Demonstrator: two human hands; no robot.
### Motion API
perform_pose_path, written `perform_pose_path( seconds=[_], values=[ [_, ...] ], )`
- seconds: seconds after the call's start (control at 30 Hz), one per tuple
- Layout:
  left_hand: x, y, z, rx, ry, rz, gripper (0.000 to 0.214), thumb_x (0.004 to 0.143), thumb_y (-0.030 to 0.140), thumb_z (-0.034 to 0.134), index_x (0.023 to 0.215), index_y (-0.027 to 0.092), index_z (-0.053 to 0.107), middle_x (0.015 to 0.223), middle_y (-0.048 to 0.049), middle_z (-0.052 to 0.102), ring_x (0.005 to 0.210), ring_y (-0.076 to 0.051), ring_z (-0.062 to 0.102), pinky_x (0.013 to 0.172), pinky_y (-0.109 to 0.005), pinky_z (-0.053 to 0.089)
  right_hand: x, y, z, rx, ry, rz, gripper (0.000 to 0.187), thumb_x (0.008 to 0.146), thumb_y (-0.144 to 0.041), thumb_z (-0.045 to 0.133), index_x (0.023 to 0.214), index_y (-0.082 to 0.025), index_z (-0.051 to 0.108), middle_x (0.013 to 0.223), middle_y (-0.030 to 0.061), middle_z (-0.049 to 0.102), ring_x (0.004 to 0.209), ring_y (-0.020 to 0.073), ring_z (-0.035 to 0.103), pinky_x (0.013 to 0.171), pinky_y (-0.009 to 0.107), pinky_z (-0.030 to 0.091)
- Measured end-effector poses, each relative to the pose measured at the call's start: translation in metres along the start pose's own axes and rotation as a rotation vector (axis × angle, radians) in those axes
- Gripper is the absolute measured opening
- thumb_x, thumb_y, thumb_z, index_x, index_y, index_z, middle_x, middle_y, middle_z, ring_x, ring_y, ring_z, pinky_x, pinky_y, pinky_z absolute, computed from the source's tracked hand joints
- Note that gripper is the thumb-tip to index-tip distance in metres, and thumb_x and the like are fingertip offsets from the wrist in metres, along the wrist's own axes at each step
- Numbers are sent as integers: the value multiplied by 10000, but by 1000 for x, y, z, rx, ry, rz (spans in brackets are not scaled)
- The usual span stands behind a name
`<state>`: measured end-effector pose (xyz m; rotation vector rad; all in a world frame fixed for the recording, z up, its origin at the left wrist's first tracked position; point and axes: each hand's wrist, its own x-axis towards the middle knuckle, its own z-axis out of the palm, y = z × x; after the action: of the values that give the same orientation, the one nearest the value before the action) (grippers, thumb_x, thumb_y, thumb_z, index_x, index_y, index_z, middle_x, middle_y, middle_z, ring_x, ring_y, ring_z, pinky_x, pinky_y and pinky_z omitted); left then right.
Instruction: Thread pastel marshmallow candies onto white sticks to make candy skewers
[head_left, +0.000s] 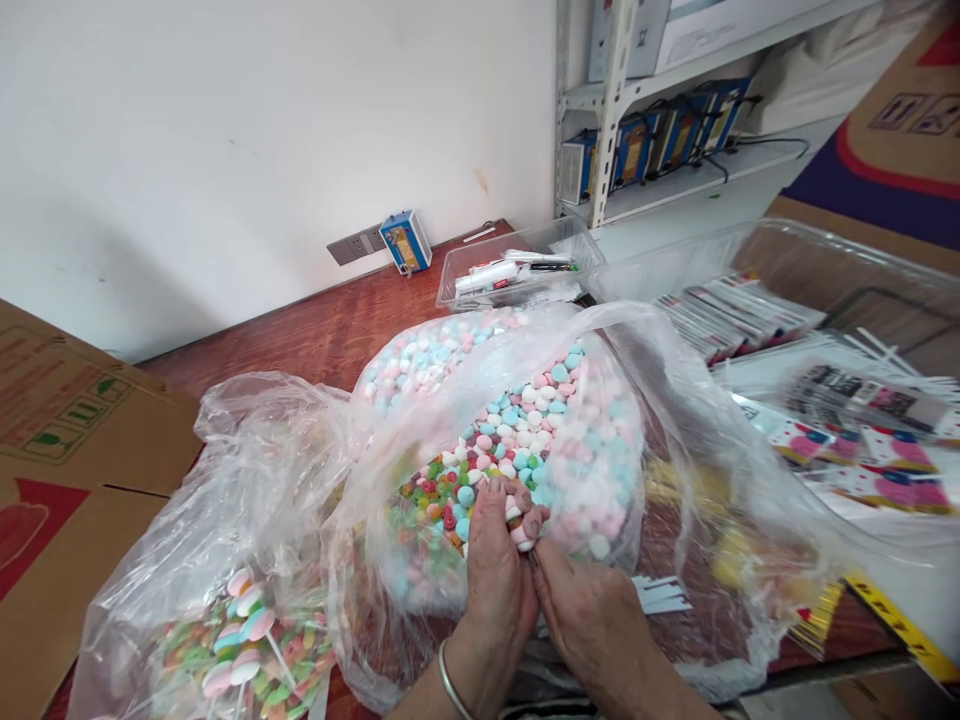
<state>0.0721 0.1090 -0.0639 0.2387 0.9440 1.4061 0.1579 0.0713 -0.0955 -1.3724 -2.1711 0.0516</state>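
Note:
My left hand (491, 585), with a metal bangle at the wrist, is closed around several candies (523, 530) in pink, white and brownish tones, held close together. Just to the right, my right hand (592, 600) presses its fingers together at the lower end of these candies; what they pinch is hidden. Both hands are over an open clear plastic bag (600, 330) of pink, white and blue button-shaped candies (536, 410). Small coloured ring candies (446, 495) lie at the bag's near left. White sticks (660, 594) are beside my right hand.
At lower left, finished candy skewers (244, 630) rest on another clear bag (262, 420). Cardboard boxes stand left (82, 480) and right (892, 150). A clear tray (757, 235) holds printed packets (877, 455). A smaller tub (450, 275) and a blue device (406, 243) sit behind.

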Motion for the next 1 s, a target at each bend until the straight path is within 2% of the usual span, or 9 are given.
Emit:
perform_pose_path(
  seconds=[0.17,0.27,0.37,0.47,0.53,0.63,0.77,0.9,1.0],
  values=[
    [5,-6,1,48,5,-36,303,806,458,675,780,180,557,681,46,502,538,-53,477,546,-179,416,2,9,3,226,-91,139,303,983,-204,305,1004,-177,606,646,37,698,499,185,648,451,264,361],
    [22,5,2,207,-56,17,342,830,507,626,994,208,607,846,0,607,674,-98,589,621,-217,472,5,22,-4,402,-182,309,308,1001,-271,305,889,-214,586,684,23,684,568,181,647,501,246,402],
    [54,26,4,615,-79,277,368,884,480,558,1178,259,563,1094,-42,649,905,-155,639,777,-274,497,7,40,-13,457,-168,444,319,996,-340,323,766,-231,515,613,-7,616,553,174,607,522,244,400],
    [93,40,7,1316,-169,531,225,918,351,491,1050,222,622,918,-40,682,803,-172,634,725,-295,477,7,53,-19,492,-127,519,298,986,-359,314,806,-234,516,630,-5,625,571,182,610,544,256,404],
    [116,39,12,1523,-213,598,109,854,276,571,888,211,652,809,-32,669,754,-189,611,718,-311,450,7,57,-20,511,-125,544,296,982,-363,307,821,-234,520,644,1,636,585,188,615,552,262,406],
    [135,26,20,1646,-229,648,87,793,265,647,736,200,635,740,-42,636,746,-216,588,723,-328,415,8,57,-21,528,-132,552,292,977,-362,312,819,-235,522,648,-1,626,586,185,606,547,261,399],
    [136,16,23,1769,-248,692,79,777,265,672,768,200,629,782,-52,633,708,-218,569,676,-317,389,7,58,-22,539,-124,564,299,975,-369,317,813,-233,529,645,-6,615,576,179,587,551,257,394],
    [131,30,18,1825,-262,757,30,825,214,610,852,206,598,883,-49,638,762,-202,570,701,-303,399,6,61,-22,553,-129,582,307,974,-386,317,815,-229,528,662,-7,604,600,178,582,575,259,392],
    [134,44,12,1863,-266,791,65,877,174,521,841,208,563,860,-33,617,774,-187,564,698,-287,406,7,60,-21,561,-139,583,301,973,-393,325,784,-234,498,642,-20,569,590,172,560,570,256,373]
  ],
)
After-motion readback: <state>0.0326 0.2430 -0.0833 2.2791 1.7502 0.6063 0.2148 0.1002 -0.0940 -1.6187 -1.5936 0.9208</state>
